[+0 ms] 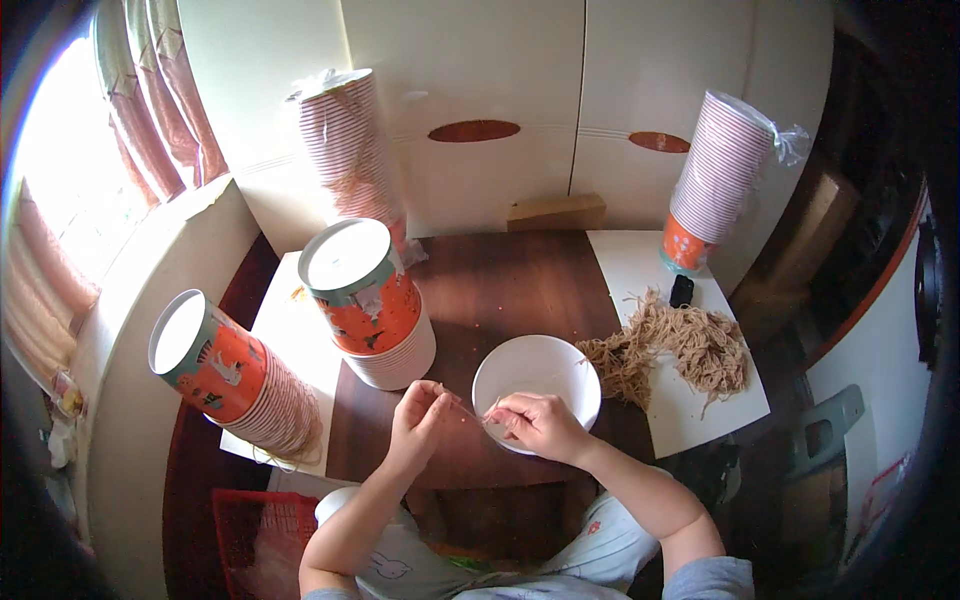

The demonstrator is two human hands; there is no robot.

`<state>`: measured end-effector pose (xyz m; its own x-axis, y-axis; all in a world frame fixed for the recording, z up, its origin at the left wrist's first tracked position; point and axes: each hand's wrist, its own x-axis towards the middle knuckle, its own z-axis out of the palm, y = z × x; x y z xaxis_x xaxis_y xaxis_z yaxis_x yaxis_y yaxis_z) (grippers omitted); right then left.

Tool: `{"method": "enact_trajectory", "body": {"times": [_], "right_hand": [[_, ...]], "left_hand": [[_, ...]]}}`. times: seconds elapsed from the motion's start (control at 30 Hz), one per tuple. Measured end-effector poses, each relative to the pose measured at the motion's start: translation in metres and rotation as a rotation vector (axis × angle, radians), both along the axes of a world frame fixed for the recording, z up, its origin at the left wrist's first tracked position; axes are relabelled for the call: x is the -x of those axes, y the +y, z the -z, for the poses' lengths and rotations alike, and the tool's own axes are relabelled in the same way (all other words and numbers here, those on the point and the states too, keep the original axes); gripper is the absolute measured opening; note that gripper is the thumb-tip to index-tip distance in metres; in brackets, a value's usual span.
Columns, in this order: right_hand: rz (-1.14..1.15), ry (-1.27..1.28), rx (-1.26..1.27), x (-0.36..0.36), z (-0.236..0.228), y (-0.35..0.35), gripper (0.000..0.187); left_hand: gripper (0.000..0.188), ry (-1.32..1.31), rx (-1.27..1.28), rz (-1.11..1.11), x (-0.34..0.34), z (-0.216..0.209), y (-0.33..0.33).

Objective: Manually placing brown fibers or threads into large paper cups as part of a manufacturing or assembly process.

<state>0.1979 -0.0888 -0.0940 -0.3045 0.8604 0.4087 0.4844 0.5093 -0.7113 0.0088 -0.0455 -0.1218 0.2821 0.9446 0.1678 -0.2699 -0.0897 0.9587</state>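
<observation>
A thin string [464, 406] runs between my two hands above the near part of the table. My left hand [420, 418] is closed in a pinch on one end of it. My right hand [538, 424] pinches the other end, its fingers drawn together over the near rim of a white-lined paper bucket [535, 358]. The bucket stands mouth up in front of me. Right of it lies a tangled heap of tan strings [690, 345], partly on the table and partly on a white board.
Nested orange paper buckets stand upside down in stacks on the left [235, 370] and left of centre [370, 310]. Taller bagged stacks stand at the back left [345, 140] and back right [712, 170]. A small black object [682, 291] lies behind the strings. A red basket [235, 540] is below, left.
</observation>
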Motion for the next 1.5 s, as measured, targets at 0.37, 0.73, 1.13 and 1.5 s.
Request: {"method": "enact_trajectory", "body": {"times": [0.37, 0.73, 1.13, 1.5], "right_hand": [[-0.302, 0.430, 0.193, -0.004, 0.005, 0.006, 0.034], [-0.160, 0.701, 0.318, 0.000, -0.003, 0.003, 0.010], [-0.226, 0.934, 0.416, -0.007, 0.001, 0.003, 0.011], [-0.333, 0.993, 0.506, -0.009, 0.003, 0.003, 0.016]], "left_hand": [[0.009, 0.057, 0.101, 0.106, 0.000, -0.002, 0.000], [0.035, 0.635, -0.481, 0.144, -0.009, 0.005, -0.006], [0.030, 0.638, -0.562, 0.055, -0.014, -0.006, -0.013], [0.017, 0.679, -0.546, -0.087, -0.023, -0.001, -0.017]]}}
